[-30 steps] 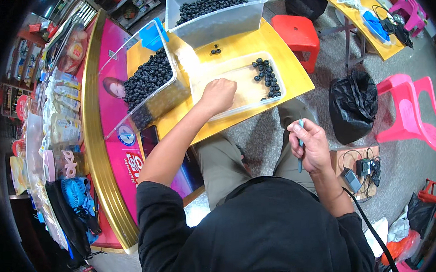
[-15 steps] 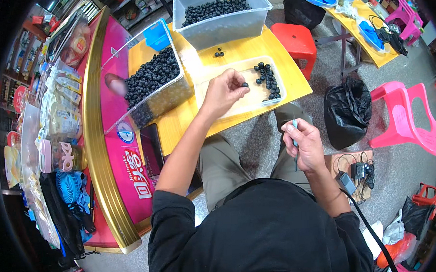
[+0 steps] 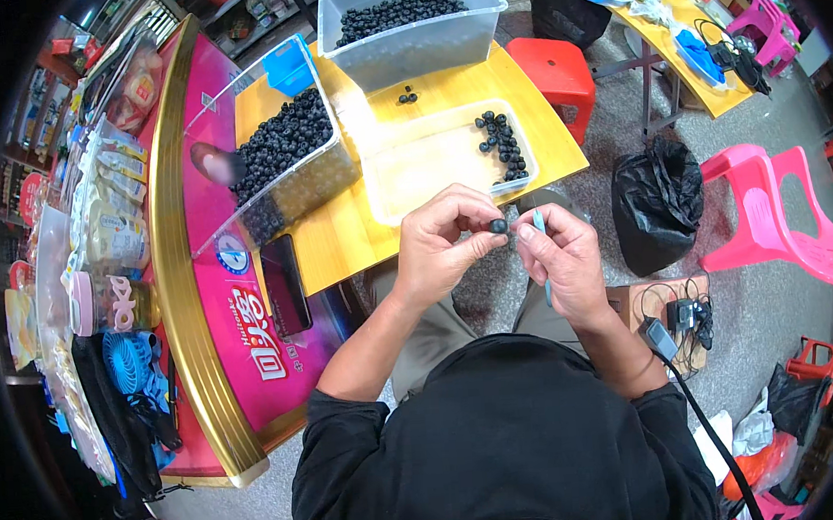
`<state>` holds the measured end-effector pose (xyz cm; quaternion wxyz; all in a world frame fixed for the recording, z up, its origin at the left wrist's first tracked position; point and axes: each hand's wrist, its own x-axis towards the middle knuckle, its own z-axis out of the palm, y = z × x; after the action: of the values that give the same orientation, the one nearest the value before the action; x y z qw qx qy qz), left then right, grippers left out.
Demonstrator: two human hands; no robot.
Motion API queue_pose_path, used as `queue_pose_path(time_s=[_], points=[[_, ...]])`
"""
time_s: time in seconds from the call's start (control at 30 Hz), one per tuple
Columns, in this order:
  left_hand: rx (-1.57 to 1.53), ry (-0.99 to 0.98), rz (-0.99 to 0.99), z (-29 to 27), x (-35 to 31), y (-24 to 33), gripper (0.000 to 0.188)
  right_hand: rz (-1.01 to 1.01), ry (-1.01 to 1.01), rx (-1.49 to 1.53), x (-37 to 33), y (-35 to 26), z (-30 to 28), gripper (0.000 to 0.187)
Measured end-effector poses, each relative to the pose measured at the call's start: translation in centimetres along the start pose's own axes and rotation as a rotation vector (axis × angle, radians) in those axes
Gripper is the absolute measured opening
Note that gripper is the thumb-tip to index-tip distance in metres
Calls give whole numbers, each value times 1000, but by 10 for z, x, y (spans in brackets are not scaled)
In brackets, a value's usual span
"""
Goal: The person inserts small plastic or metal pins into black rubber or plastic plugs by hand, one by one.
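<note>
In front of my lap my left hand (image 3: pixel 446 244) pinches one small black round piece (image 3: pixel 499 226) between thumb and fingertips. My right hand (image 3: pixel 564 257) is closed around a slim teal stick-like tool (image 3: pixel 539 220), held upright just right of the piece. Whether the tool's tip touches it, I cannot tell. Beyond my hands lies a shallow translucent tray (image 3: pixel 412 171) with several black pieces (image 3: pixel 502 144) gathered along its right side. A clear bin (image 3: pixel 323 175) full of similar pieces is at the left, and a few loose ones (image 3: pixel 408 96) sit on the yellow table (image 3: pixel 341 250).
A larger translucent bin (image 3: pixel 415 58) of black pieces stands at the table's back, beside a blue container (image 3: pixel 289 67). A pink counter (image 3: pixel 226 312) borders the left. On the right are a red stool (image 3: pixel 553 74), a black bag (image 3: pixel 659 205) and a pink chair (image 3: pixel 772 204).
My left hand has drawn back from over the tray to my lap, bringing a black piece. My right hand has shifted slightly left and up with the tool, so both hands are close together.
</note>
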<state>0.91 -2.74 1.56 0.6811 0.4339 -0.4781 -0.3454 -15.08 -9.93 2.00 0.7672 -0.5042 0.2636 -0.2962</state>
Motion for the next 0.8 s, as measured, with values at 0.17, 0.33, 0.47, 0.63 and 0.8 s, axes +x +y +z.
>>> queue_pose_path(time_s=[0.17,0.33,0.47,0.63,0.8], points=[[97,-8,63,3,-7,4,20,-66,-2,-91,-6,-9,8,10],[235,-1,132,5,-10,10,21,-81,-1,-143,-9,-13,16,12],[412,0,243,11,-11,19,22,-50,-16,-153,-9,-13,15,14],[386,7,216,9,-15,16,21,-55,-48,-156,-12,-16,14,14],[191,51,127,8,-16,13,21,-99,-100,-93,-19,-16,8,12]])
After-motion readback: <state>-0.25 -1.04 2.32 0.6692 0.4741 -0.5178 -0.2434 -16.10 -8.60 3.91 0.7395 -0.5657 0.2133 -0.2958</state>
